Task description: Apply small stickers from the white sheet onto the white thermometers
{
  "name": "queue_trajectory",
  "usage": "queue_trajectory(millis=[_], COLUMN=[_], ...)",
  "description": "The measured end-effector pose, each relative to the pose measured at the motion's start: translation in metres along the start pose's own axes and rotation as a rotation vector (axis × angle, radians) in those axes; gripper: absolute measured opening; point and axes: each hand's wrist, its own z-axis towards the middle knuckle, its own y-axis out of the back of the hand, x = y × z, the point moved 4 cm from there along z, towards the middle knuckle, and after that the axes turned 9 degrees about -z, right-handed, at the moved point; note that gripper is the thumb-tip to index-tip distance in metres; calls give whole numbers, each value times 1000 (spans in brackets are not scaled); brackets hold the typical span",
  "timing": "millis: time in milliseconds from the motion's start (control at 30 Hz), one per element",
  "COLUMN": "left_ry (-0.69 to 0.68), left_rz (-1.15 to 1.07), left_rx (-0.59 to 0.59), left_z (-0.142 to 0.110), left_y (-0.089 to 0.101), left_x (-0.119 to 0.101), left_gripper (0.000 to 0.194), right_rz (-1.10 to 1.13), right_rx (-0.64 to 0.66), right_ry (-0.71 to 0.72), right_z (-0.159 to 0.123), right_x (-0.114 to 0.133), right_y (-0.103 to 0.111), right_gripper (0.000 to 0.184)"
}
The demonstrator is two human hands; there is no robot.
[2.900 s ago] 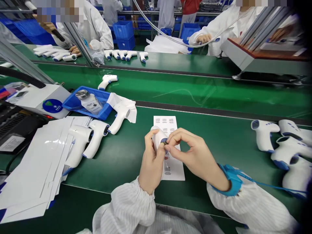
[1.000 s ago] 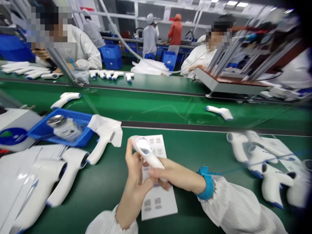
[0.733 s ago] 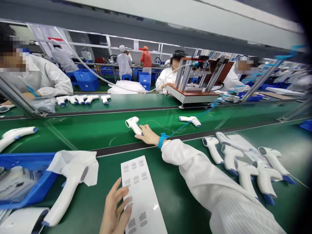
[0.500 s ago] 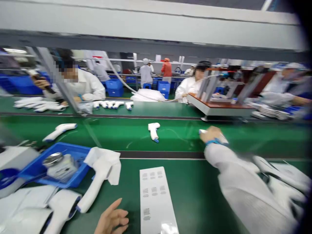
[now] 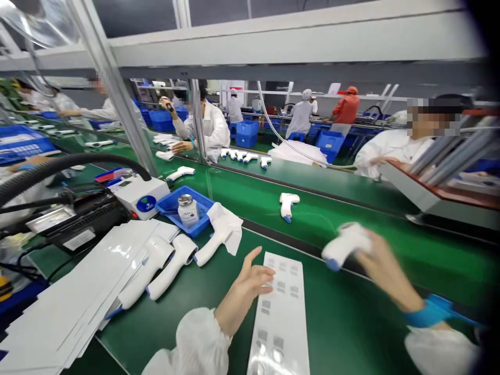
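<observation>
A long green assembly bench (image 5: pixel 219 333) runs across the view, with a green conveyor belt (image 5: pixel 351 224) beyond it and a co-worker in a white coat (image 5: pixel 205 127) seated further along. A fanned stack of glossy white sheets (image 5: pixel 74 297) is laid on the left of the bench, beside a pair of white pistol-shaped thermometers (image 5: pixel 172 268). Past them, a blue plastic tray (image 5: pixel 195 232) carries a metal-lidded glass jar (image 5: pixel 186 211), and a white cloth (image 5: pixel 224 221) lies next to it.

A white pistol-shaped plastic thermometer (image 5: pixel 346 245) is gripped in the curled right hand (image 5: pixel 385 260), above the bench and blurred by motion. The left hand (image 5: pixel 250 281) is held open, fingers spread and empty, at the edge of a glossy white label sheet (image 5: pixel 279 312); contact cannot be told.

The blurred thermometer could be dropped if the grip slipped during fast motion. The sheet could be shifted by a brush of the fingers. A blue wrist strap (image 5: pixel 427 312) could be snagged by its cord.
</observation>
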Motion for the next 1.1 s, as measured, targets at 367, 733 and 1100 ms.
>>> queue_trajectory(millis=[367,733,1100], left_ry=[86,116,64], left_rz=[48,204,217], left_rx=[-148,-75,-78], left_z=[-40,-44,-40], left_y=[0,2,-2], left_x=[7,52,55], left_gripper=[85,76,70], right_rz=[-80,-51,190], right_rx=[606,498,645], right_ry=[-117,-195,-197], right_z=[-112,-164,-147], right_x=[131,122,148], right_y=[-71,-96,-82], right_gripper=[16,17,18])
